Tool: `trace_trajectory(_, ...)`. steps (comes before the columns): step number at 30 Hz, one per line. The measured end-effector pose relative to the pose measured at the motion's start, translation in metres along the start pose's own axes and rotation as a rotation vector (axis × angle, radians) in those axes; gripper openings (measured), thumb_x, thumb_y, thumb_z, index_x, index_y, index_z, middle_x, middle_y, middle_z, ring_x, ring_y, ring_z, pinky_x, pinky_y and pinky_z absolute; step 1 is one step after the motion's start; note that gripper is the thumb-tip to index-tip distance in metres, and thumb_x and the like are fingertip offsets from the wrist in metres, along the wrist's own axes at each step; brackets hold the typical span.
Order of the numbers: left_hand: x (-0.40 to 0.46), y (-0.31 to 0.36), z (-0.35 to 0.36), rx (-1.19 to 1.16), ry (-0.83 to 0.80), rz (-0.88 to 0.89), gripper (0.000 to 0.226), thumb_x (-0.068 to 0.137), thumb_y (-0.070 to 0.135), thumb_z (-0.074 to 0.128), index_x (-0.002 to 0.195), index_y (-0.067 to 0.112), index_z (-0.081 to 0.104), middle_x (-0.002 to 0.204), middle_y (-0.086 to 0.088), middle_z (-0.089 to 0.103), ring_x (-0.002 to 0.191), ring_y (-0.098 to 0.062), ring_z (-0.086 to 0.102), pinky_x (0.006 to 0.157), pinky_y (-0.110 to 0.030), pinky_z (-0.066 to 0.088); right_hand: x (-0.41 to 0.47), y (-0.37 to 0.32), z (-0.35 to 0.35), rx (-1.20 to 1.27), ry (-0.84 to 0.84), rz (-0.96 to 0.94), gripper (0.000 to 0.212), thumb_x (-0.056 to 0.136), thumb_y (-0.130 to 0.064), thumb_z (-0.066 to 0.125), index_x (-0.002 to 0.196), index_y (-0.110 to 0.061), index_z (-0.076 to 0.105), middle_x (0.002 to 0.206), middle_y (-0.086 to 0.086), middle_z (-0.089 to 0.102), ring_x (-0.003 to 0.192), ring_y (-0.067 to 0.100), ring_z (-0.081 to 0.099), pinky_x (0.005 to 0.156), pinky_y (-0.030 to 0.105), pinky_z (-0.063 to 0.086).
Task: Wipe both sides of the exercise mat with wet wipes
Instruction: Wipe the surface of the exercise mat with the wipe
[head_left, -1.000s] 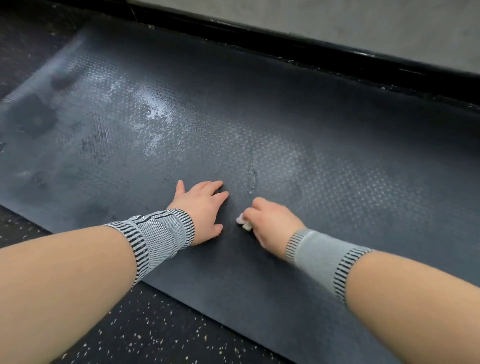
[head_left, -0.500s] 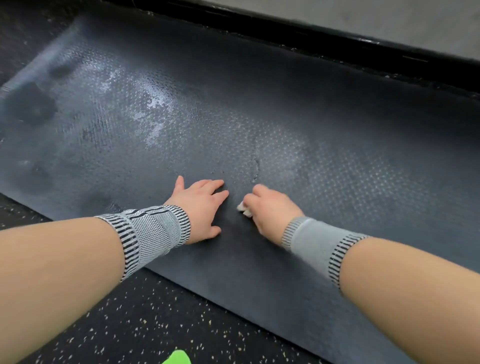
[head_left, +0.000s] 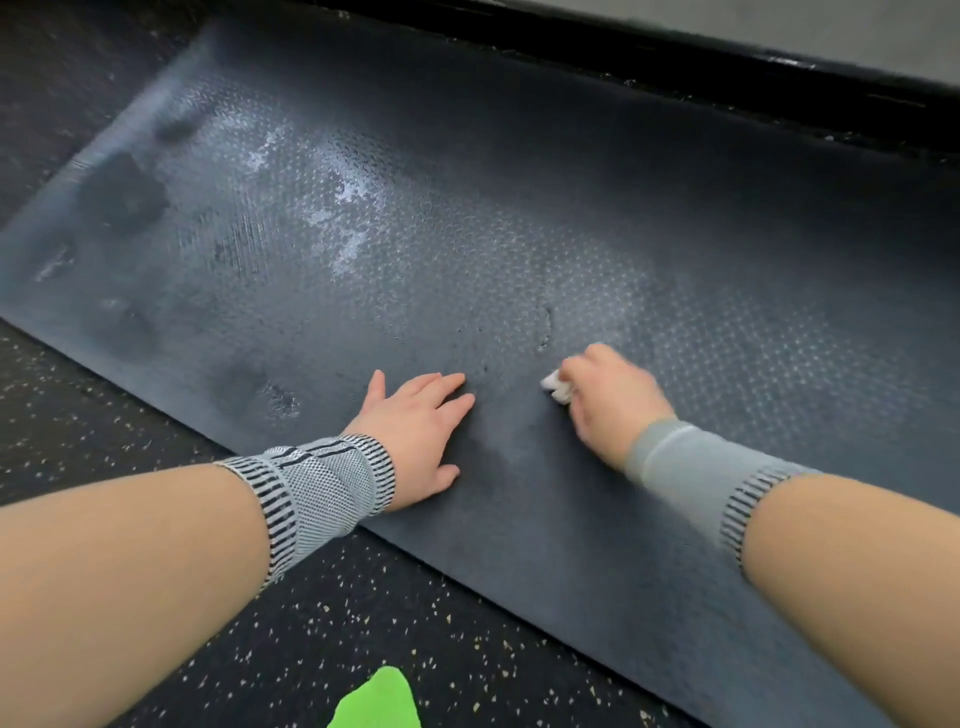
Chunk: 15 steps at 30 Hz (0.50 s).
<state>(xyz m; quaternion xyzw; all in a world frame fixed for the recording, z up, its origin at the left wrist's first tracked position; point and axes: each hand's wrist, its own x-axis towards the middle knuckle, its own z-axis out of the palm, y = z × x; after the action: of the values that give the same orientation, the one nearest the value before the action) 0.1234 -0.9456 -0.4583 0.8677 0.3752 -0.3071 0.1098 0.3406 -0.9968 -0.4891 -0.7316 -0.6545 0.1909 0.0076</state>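
A dark grey textured exercise mat (head_left: 519, 218) lies flat on the floor, with shiny wet streaks at its upper left and a faint damp patch near the middle. My left hand (head_left: 415, 431) rests flat on the mat near its front edge, fingers straight. To its right, my right hand (head_left: 608, 400) grips a small crumpled white wet wipe (head_left: 557, 387) and presses it on the mat. Only a corner of the wipe shows past the fingers. Both wrists wear grey knitted bands.
Black speckled rubber floor (head_left: 363, 613) runs in front of the mat. A bright green object (head_left: 382, 701) pokes in at the bottom edge. A black baseboard (head_left: 675, 67) and a grey wall border the mat's far side.
My right hand has slid the wipe to the right and a little away from my left hand. The left hand has stayed flat on the mat. The view tilted down, revealing the green object.
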Motion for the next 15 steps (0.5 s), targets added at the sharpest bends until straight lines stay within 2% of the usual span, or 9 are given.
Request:
trace_trajectory(2,-0.003,-0.003,0.002,0.011,-0.012,0.0,0.081,0.093,0.052,0.052,0.156,0.027,0.009,0.164,0.005,-0.003,0.15,-0.017,0.001,0.116,-0.062,0.005,0.001,0.005,0.0,0.057,0.092,0.198,0.022,0.091,-0.016,0.047,0.113,-0.017,0.054,0.113,0.005,0.048,0.099,0.03,0.057,0.077,0.031,0.041)
trace_trajectory(4,-0.003,-0.003,0.002,0.003,-0.015,-0.008,0.08,0.093,0.052,0.052,0.156,0.027,0.009,0.164,0.006,-0.003,0.151,-0.017,0.0,0.116,-0.063,0.004,-0.007,-0.023,0.011,0.086,0.072,0.193,0.019,0.091,-0.015,0.047,0.109,-0.018,0.053,0.111,0.004,0.048,0.096,0.029,0.058,0.073,0.029,0.039)
trace_trajectory(7,-0.005,0.0,0.002,-0.03,0.003,-0.017,0.08,0.093,0.05,0.053,0.156,0.027,0.011,0.164,0.005,-0.002,0.15,-0.017,0.0,0.116,-0.062,0.005,-0.034,-0.071,0.027,0.109,-0.037,-0.123,0.023,0.091,-0.015,0.048,0.114,-0.019,0.051,0.112,0.004,0.046,0.097,0.029,0.056,0.078,0.033,0.042)
trace_trajectory(9,-0.008,0.0,0.004,-0.041,0.007,-0.019,0.079,0.092,0.05,0.054,0.156,0.027,0.012,0.164,0.005,-0.001,0.15,-0.017,0.001,0.116,-0.063,0.005,-0.039,-0.069,0.023,0.079,-0.119,-0.3,0.028,0.091,-0.015,0.049,0.119,-0.019,0.052,0.114,0.006,0.046,0.099,0.029,0.055,0.08,0.035,0.042)
trace_trajectory(10,-0.01,0.0,0.005,-0.037,0.003,-0.018,0.079,0.092,0.05,0.054,0.156,0.027,0.012,0.164,0.005,-0.001,0.15,-0.017,0.001,0.116,-0.063,0.005,-0.034,-0.056,0.018,0.03,-0.135,-0.323,0.029,0.091,-0.015,0.049,0.119,-0.019,0.052,0.115,0.006,0.046,0.1,0.029,0.055,0.082,0.035,0.042)
trace_trajectory(12,-0.017,-0.002,0.009,-0.027,-0.014,-0.016,0.079,0.093,0.049,0.053,0.156,0.027,0.012,0.164,0.005,-0.002,0.15,-0.017,0.001,0.117,-0.063,0.005,-0.017,-0.026,0.011,-0.049,-0.091,-0.198,0.027,0.091,-0.016,0.048,0.117,-0.018,0.053,0.115,0.005,0.046,0.102,0.03,0.056,0.084,0.035,0.043)
trace_trajectory(15,-0.025,-0.003,0.014,-0.018,-0.036,-0.017,0.08,0.094,0.05,0.052,0.156,0.027,0.009,0.163,0.006,-0.003,0.15,-0.016,0.0,0.117,-0.062,0.004,-0.005,-0.006,0.004,0.053,0.081,0.177,0.023,0.091,-0.017,0.047,0.113,-0.017,0.054,0.113,0.005,0.048,0.1,0.03,0.057,0.082,0.034,0.044)
